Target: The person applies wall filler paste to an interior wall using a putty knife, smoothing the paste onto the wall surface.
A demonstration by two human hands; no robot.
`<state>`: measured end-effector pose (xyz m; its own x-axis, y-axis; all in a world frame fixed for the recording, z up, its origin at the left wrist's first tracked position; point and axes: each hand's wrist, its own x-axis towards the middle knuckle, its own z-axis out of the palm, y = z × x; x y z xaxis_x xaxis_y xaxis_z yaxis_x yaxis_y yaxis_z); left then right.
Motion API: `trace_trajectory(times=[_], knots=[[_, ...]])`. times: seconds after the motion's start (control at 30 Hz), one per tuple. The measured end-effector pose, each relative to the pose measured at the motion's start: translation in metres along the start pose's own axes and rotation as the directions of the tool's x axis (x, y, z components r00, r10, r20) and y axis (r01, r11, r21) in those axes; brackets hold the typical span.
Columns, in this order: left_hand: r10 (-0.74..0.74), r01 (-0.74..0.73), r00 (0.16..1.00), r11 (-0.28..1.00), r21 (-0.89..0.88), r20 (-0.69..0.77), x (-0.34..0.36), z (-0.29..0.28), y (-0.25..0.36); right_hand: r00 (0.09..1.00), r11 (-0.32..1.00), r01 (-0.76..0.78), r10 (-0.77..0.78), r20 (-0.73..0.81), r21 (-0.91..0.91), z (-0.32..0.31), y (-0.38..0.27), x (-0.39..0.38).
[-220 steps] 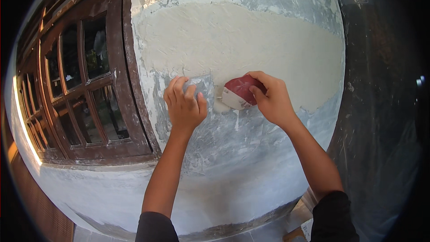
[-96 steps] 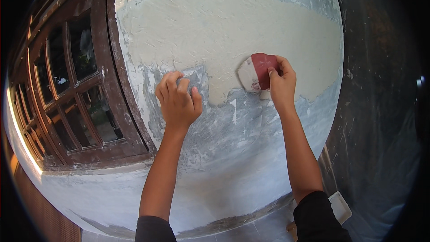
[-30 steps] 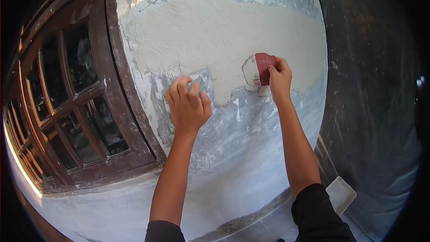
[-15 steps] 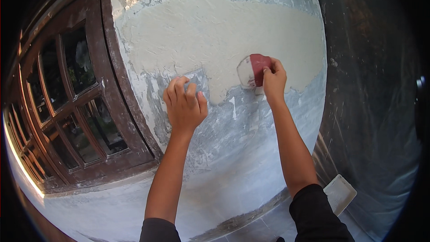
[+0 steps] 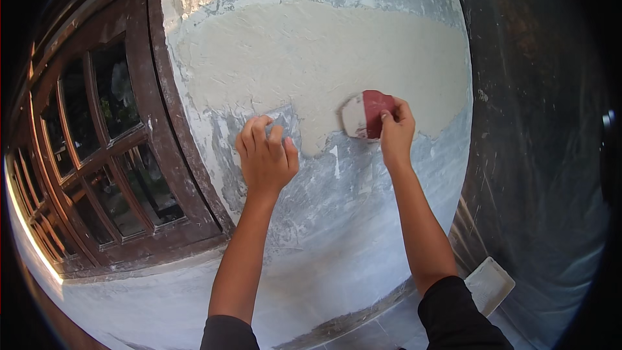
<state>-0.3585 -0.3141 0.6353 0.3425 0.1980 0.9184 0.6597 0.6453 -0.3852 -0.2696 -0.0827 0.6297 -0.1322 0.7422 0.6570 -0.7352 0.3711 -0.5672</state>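
My right hand (image 5: 397, 131) pinches a putty scraper (image 5: 374, 113) by its red part, thumb on the near face. Its whitish, smeared edge points left and lies at the lower border of a pale, damp-looking layer of filler (image 5: 278, 52) on the wall. To the left, my left hand (image 5: 264, 159) is raised by a grey bare patch of wall (image 5: 304, 185), back of the hand toward me. Its fingers are bent and apart, with nothing visible in them. The palm side is hidden, and I cannot tell whether the fingertips touch the wall.
A brown wooden window (image 5: 123, 136) with small panes borders the wall on the left. Dark plastic sheeting (image 5: 531, 155) hangs on the right. Low at the right stands a whitish, rectangular tray (image 5: 490, 287). The wall's foot meets a pale floor (image 5: 379, 330).
The scraper in my right hand has moved slightly down and left and now sits flatter to the wall. My left hand keeps nearly the same place and pose.
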Motion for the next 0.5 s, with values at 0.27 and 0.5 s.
trace_trajectory(times=[0.27,0.5], knots=[[0.01,-0.01,1.0,1.0,-0.001,0.006,0.0,0.001,0.003,1.0,0.997,-0.01,0.009,-0.018,-0.077,0.001,0.0,0.019],[0.051,-0.051,0.999,0.999,-0.014,0.012,-0.003,-0.003,0.018,0.987,0.993,-0.121,0.119,0.104,0.017,-0.053,-0.013,0.006]])
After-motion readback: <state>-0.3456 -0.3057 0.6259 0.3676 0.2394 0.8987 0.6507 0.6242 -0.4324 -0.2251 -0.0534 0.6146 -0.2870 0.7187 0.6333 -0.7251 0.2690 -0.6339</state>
